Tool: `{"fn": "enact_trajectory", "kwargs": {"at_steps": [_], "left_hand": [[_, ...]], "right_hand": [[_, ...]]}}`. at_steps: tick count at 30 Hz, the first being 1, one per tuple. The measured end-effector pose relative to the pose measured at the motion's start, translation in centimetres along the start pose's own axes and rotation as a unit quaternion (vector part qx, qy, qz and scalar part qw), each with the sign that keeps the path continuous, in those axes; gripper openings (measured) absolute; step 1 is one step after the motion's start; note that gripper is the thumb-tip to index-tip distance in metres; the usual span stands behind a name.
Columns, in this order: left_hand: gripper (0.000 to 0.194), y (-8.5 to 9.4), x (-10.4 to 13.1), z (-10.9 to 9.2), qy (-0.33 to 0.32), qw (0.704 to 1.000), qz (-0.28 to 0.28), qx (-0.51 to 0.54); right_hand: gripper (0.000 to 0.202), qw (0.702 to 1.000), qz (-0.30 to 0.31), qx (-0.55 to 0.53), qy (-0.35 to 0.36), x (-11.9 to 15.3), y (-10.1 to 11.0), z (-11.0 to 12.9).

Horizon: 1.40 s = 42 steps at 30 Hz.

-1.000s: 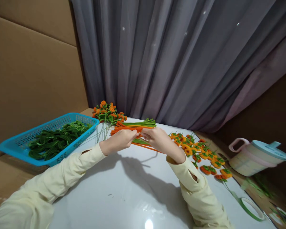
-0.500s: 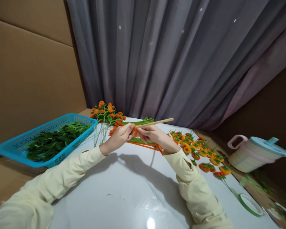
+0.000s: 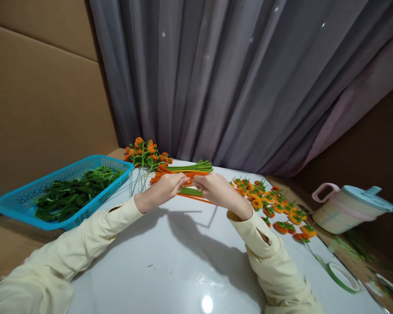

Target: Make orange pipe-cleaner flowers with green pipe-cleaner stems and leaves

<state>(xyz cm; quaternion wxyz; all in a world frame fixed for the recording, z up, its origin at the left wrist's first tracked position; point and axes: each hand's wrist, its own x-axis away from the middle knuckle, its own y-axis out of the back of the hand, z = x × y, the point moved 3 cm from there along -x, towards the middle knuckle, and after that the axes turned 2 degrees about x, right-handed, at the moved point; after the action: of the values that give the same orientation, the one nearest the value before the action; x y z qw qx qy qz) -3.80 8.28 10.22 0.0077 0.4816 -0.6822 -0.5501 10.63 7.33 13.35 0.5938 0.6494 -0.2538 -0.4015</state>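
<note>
In the middle of the head view, my left hand (image 3: 167,187) and my right hand (image 3: 216,189) are raised close together, fingertips almost meeting. The left thumb and forefinger are pinched together, while the right fingers curl inward. Whatever they grip is hidden by the fingers. Thin shadows fall on the white table (image 3: 170,261) below them. Behind and under the hands lie a bundle of orange fuzzy chenille stems (image 3: 160,174) and a bundle of green chenille stems (image 3: 199,165).
At left is a blue basket (image 3: 29,222) of green chenille leaves (image 3: 65,196). Orange flowers on stems (image 3: 144,152) lie at the back. Several orange and yellow flower heads (image 3: 271,205), green tape (image 3: 343,278) and a lidded pitcher (image 3: 340,211) are at right.
The light wooden stick that jutted out past my right hand no longer shows. My right hand has turned inward, its knuckles facing up; the left has barely moved.
</note>
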Motion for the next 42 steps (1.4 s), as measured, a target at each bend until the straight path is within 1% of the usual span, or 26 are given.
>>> {"fn": "enact_trajectory", "kwargs": {"at_steps": [2, 3, 4, 6, 7, 9, 11, 12, 13, 15, 17, 19, 20, 22, 23, 24, 25, 27, 29, 30, 32, 33, 35, 38, 40, 42], "left_hand": [[0.037, 0.2, 0.0, -0.3, 0.047, 0.992, 0.056, 0.104], [0.037, 0.2, 0.0, -0.4, 0.067, 0.98, 0.079, 0.169], [0.037, 0.3, 0.0, -0.6, 0.083, 0.964, 0.096, 0.235], [0.037, 0.4, 0.0, -0.8, 0.109, 0.924, 0.108, 0.349], [0.036, 0.4, 0.0, -0.9, 0.119, 0.906, 0.104, 0.393], [0.036, 0.3, -0.1, -0.9, 0.141, 0.875, 0.085, 0.456], [0.035, 0.1, -0.1, -0.7, 0.156, 0.856, 0.056, 0.49], [0.034, -0.1, -0.1, -0.7, 0.158, 0.853, 0.036, 0.497], [0.034, -0.1, 0.0, -0.7, 0.152, 0.854, 0.014, 0.497], [0.033, -0.2, 0.1, -0.8, 0.123, 0.87, -0.028, 0.476], [0.032, -0.1, 0.4, -0.9, 0.077, 0.901, -0.069, 0.422], [0.027, 0.3, 0.7, -1.1, 0.023, 0.939, -0.117, 0.323], [0.024, 0.6, 0.9, -1.2, -0.007, 0.954, -0.143, 0.264], [0.021, 1.1, 1.1, -1.2, -0.065, 0.967, -0.19, 0.155], [0.023, 1.3, 1.2, -1.1, -0.084, 0.968, -0.209, 0.113], [0.025, 1.6, 1.2, -1.0, -0.095, 0.966, -0.226, 0.079], [0.026, 1.8, 1.1, -0.8, -0.102, 0.964, -0.24, 0.05], [0.027, 2.0, 0.9, -0.5, -0.112, 0.961, -0.251, -0.005], [0.027, 1.9, 0.7, -0.2, -0.127, 0.962, -0.237, -0.052], [0.026, 1.7, 0.6, -0.1, -0.131, 0.963, -0.224, -0.069], [0.024, 1.2, 0.4, 0.0, -0.127, 0.971, -0.184, -0.083], [0.024, 0.9, 0.4, 0.0, -0.119, 0.977, -0.16, -0.079], [0.022, 0.6, 0.2, -0.2, -0.087, 0.989, -0.11, -0.049], [0.024, 0.6, 0.1, -0.4, 0.001, 0.998, -0.045, 0.049], [0.025, 0.7, 0.1, -0.4, 0.059, 0.988, -0.016, 0.142], [0.025, 0.8, 0.1, -0.5, 0.092, 0.966, 0.001, 0.243]], "right_hand": [[0.017, 0.999, -0.003, -0.025, 0.025, 0.0, 0.3, -0.6], [0.018, 0.997, 0.0, -0.057, 0.046, -0.1, 0.4, -0.8], [0.02, 0.993, 0.007, -0.101, 0.065, -0.1, 0.5, -1.0], [0.024, 0.974, 0.033, -0.207, 0.087, -0.2, 0.3, -1.4], [0.026, 0.959, 0.05, -0.266, 0.084, -0.3, 0.2, -1.7], [0.03, 0.918, 0.087, -0.383, 0.062, -0.5, -0.4, -2.1], [0.031, 0.869, 0.128, -0.476, 0.045, -0.7, -1.2, -2.4], [0.031, 0.846, 0.149, -0.51, 0.044, -0.7, -1.7, -2.4], [0.03, 0.825, 0.164, -0.538, 0.047, -0.8, -2.1, -2.4], [0.029, 0.782, 0.176, -0.595, 0.064, -1.0, -3.0, -2.1], [0.027, 0.729, 0.169, -0.658, 0.089, -1.3, -3.7, -1.6], [0.027, 0.687, 0.159, -0.7, 0.113, -1.6, -4.2, -0.9], [0.028, 0.674, 0.157, -0.711, 0.122, -1.7, -4.3, -0.5], [0.028, 0.664, 0.151, -0.721, 0.128, -1.8, -4.2, 0.1], [0.027, 0.67, 0.151, -0.716, 0.123, -1.8, -4.0, 0.3], [0.027, 0.685, 0.154, -0.703, 0.112, -1.6, -3.7, 0.6], [0.027, 0.712, 0.159, -0.677, 0.096, -1.4, -3.3, 0.7], [0.031, 0.8, 0.165, -0.575, 0.054, -0.8, -2.6, 1.0], [0.032, 0.885, 0.146, -0.442, 0.031, 0.0, -1.7, 1.2], [0.031, 0.915, 0.131, -0.379, 0.032, 0.3, -1.3, 1.3], [0.027, 0.956, 0.085, -0.278, 0.051, 0.8, -0.5, 1.6], [0.025, 0.966, 0.059, -0.242, 0.067, 0.9, -0.2, 1.6], [0.023, 0.976, 0.006, -0.199, 0.089, 0.9, 0.4, 1.4], [0.026, 0.98, -0.039, -0.184, 0.065, 0.4, 0.8, -0.1], [0.029, 0.973, -0.023, -0.224, 0.038, 0.0, 0.7, -1.3], [0.032, 0.951, 0.037, -0.307, 0.024, -0.3, 0.1, -2.2]]}}
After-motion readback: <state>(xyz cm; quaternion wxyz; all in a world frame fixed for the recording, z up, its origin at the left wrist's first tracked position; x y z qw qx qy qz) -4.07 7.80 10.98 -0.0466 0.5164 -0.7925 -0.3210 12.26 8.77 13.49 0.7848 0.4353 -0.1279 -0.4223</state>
